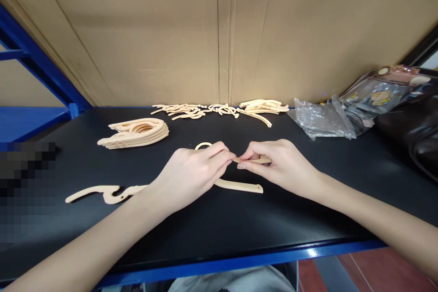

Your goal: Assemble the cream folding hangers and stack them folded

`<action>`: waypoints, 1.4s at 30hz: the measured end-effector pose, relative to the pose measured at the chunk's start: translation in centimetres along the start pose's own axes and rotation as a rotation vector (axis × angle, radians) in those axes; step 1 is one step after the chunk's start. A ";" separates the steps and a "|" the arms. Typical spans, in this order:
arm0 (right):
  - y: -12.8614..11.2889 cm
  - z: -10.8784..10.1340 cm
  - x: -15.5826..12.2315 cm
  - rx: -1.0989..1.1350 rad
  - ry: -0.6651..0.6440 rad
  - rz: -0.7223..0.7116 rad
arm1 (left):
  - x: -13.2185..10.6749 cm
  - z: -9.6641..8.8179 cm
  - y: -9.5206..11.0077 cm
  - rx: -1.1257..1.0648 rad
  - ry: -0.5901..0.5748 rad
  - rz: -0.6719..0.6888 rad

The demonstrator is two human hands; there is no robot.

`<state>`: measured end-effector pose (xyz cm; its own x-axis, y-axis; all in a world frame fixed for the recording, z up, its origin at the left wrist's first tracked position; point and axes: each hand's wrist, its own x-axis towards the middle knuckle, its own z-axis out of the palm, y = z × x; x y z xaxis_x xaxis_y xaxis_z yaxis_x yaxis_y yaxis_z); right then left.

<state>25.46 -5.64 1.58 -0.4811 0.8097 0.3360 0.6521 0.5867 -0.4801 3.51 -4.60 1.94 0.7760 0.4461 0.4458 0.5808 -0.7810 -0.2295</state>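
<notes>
My left hand (pixel 196 169) and my right hand (pixel 282 164) meet over the middle of the black tabletop. Both are closed, pinching a slim beige hanger piece (pixel 263 160) between the fingertips; its left end is partly hidden by my fingers. Beneath my left hand lies another beige hanger arm (pixel 242 186), with a small hole near its right end. A curved beige hook part (pixel 204 145) shows just behind the left knuckles. To the left, a wavy beige hanger arm (pixel 112 195) with a notch rests on the table, its right end covered by my left wrist.
A stack of folded beige hangers (pixel 150 137) sits at the back left. Along the cardboard wall (pixel 153 32) lie loose arms (pixel 183 110), small hooks (pixel 224 109) and a pile of curved arms (pixel 263 106). Clear plastic bags (pixel 321 118) and a dark bag (pixel 410 123) are at right.
</notes>
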 end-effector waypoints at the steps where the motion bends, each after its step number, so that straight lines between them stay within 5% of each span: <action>1: 0.1 0.0 0.0 -0.004 0.002 0.005 | 0.0 0.0 0.0 -0.013 -0.003 -0.001; 9: 0.2 -0.2 0.2 0.040 -0.029 -0.009 | 0.0 -0.2 -0.6 -0.234 -0.020 -0.034; 17: 0.7 -0.7 0.3 0.528 -0.296 0.040 | -0.1 -1.0 -0.5 -0.269 -0.195 0.084; 34: 1.0 -1.0 0.5 0.901 -0.338 0.088 | -0.6 -0.9 1.0 -0.363 0.141 0.103; 42: 1.3 -0.8 0.5 0.937 -0.363 0.071 | -0.4 -0.9 1.3 -0.392 0.142 0.106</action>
<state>26.49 -4.50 1.75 -0.7100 0.6984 0.0900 0.0377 0.1653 -0.9855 3.79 -6.21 2.29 0.7688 0.3111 0.5587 0.3412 -0.9385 0.0530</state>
